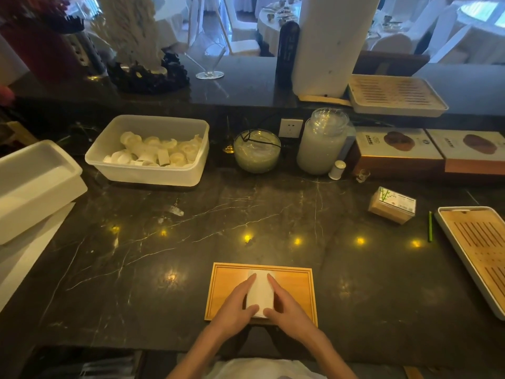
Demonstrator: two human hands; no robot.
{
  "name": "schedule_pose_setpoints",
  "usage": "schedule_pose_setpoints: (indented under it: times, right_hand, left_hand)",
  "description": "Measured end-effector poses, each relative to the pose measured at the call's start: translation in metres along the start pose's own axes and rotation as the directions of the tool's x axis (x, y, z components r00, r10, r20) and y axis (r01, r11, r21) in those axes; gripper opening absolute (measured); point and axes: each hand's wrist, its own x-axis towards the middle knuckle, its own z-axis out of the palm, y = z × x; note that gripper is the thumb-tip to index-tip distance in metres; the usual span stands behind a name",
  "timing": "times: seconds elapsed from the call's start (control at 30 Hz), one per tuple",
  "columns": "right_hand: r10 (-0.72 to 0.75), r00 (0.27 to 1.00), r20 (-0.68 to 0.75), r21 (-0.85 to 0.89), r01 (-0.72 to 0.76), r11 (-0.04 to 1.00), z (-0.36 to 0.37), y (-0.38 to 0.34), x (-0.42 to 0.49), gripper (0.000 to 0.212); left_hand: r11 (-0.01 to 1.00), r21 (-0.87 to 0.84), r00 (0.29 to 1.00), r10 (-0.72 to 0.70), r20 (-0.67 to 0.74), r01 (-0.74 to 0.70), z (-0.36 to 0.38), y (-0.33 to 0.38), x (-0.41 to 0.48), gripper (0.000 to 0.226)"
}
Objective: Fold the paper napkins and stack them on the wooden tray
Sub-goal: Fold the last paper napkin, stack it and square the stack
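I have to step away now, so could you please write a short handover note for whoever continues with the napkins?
Left hand: flat against the left side of the folded napkin, not gripping.
Right hand: likewise on its right side.
The napkin lies in the middle of the wooden tray on the dark counter; how many layers it holds cannot be told.
The wrapped napkin pack sits far right.
Left: square this one up, then fold and stack more.

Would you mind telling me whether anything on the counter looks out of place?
A small crumpled clear scrap lies loose on the marble counter, away from any container. The napkins sit squarely on the wooden tray between both hands.
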Motion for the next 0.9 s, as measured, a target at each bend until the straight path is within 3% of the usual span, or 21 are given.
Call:
schedule_pose_setpoints:
  times: [0.37, 0.47, 0.53, 0.6, 0.7, 0.8, 0.9]
  right_hand:
    - [-0.033, 0.998, 0.046, 0.007, 0.033, 0.999, -0.007, 0.000, -0.004, 0.087]
    - [-0.057, 0.998, 0.031, 0.137, 0.053, 0.989, -0.011, 0.000, -0.003, 0.080]
    - [0.026, 1.000, -0.004, 0.303, -0.024, 0.953, -0.012, -0.001, -0.002, 0.079]
    - [0.117, 0.993, 0.036, 0.484, -0.119, 0.867, -0.012, 0.000, 0.000, 0.082]
    - [0.121, 0.985, 0.124, 0.655, -0.173, 0.735, -0.006, 0.005, 0.003, 0.073]
    - [0.123, 0.982, 0.146, 0.747, -0.191, 0.637, -0.002, -0.002, 0.002, 0.071]
    - [0.170, 0.979, 0.108, 0.725, -0.195, 0.661, -0.006, -0.001, 0.001, 0.069]
  left_hand:
    - [1.000, -0.020, 0.995, -0.002, 0.103, 0.004, -0.010, 0.003, 0.001, 0.084]
    - [0.983, -0.183, 0.997, 0.012, 0.073, 0.002, -0.013, 0.005, 0.000, 0.086]
    - [0.934, -0.349, 0.997, -0.063, 0.050, 0.077, -0.015, 0.006, -0.003, 0.081]
    - [0.883, -0.443, 0.988, -0.149, 0.050, 0.155, -0.015, 0.006, -0.006, 0.075]
    - [0.803, -0.560, 0.979, -0.178, 0.097, 0.202, -0.010, 0.010, -0.010, 0.065]
    - [0.784, -0.595, 0.983, -0.106, 0.152, 0.176, -0.003, 0.017, -0.014, 0.046]
    - [0.814, -0.558, 0.987, -0.127, 0.102, 0.162, -0.005, 0.017, -0.015, 0.045]
